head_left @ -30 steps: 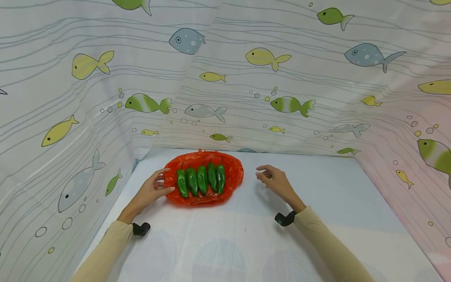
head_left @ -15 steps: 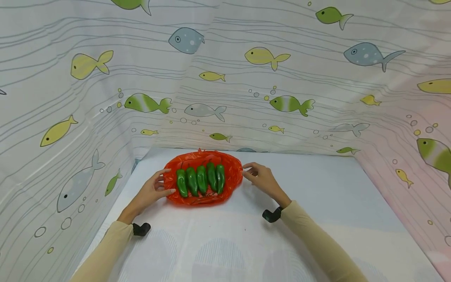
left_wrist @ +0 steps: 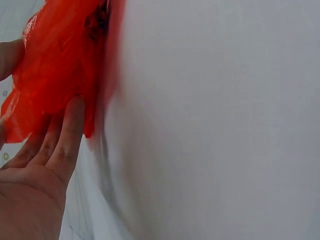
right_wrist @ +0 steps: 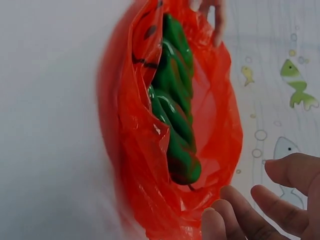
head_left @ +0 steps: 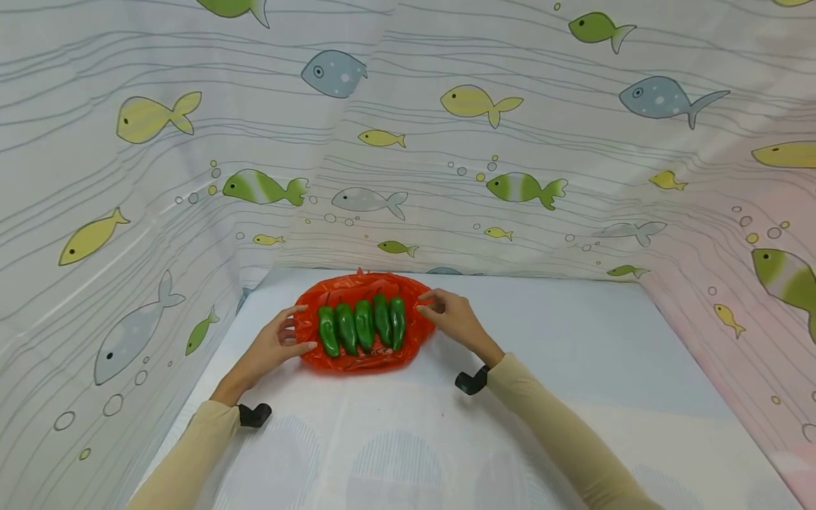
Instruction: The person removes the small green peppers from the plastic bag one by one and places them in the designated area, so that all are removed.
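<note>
Several green peppers (head_left: 365, 324) lie side by side in a spread red plastic bag (head_left: 417, 338). At the bag's left edge, the left hand (head_left: 270, 348) has its thumb and fingers apart. The left wrist view shows fingers of this hand (left_wrist: 40, 185) extended against the red plastic (left_wrist: 55, 65). The right hand (head_left: 460, 322), loosely bent, is over the bag's right edge. In the right wrist view its fingers (right_wrist: 237, 212) are spread close to the bag (right_wrist: 145, 165), with nothing between them; contact is unclear. Peppers (right_wrist: 175, 110) show inside the opening.
A white table surface (head_left: 408, 418) carries the bag near its back left part. Fish-patterned sheets (head_left: 421, 163) rise behind the table and along both sides. A black device (head_left: 255, 415) is on the left wrist, another (head_left: 472, 381) on the right.
The right hand has moved left from beside the bag to over its right edge. The left hand, bag and peppers have stayed nearly in place.
</note>
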Demonstrator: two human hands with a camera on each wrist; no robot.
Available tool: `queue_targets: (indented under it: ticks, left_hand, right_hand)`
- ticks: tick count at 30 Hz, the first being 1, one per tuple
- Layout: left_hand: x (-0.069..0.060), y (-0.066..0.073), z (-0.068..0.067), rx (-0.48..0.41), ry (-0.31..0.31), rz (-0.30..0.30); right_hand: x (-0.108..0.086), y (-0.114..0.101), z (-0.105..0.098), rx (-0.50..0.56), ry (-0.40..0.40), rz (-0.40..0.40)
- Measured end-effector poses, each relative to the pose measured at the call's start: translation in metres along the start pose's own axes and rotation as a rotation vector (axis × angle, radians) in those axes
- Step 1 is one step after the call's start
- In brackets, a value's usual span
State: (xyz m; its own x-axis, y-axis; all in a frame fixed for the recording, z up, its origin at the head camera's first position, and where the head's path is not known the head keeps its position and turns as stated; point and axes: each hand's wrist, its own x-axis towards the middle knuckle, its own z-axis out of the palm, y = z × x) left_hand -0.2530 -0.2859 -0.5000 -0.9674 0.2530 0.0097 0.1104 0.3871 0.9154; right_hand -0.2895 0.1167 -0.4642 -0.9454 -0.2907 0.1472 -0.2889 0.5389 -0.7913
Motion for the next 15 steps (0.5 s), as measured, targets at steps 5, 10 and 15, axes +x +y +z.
queue_targets:
  ticks: [5, 10, 15]
  left_hand:
    - [0.0, 0.001, 0.0, -0.005, -0.004, 0.009]
    - [-0.001, 0.006, 0.001, -0.005, -0.005, 0.011]
    - [-0.001, 0.002, 0.001, -0.014, -0.012, 0.0]
  right_hand:
    - [0.008, -0.005, 0.006, -0.001, -0.009, -0.029]
    - [0.014, -0.007, 0.014, 0.008, -0.029, -0.04]
    - [0.018, -0.008, 0.022, 0.006, -0.04, -0.036]
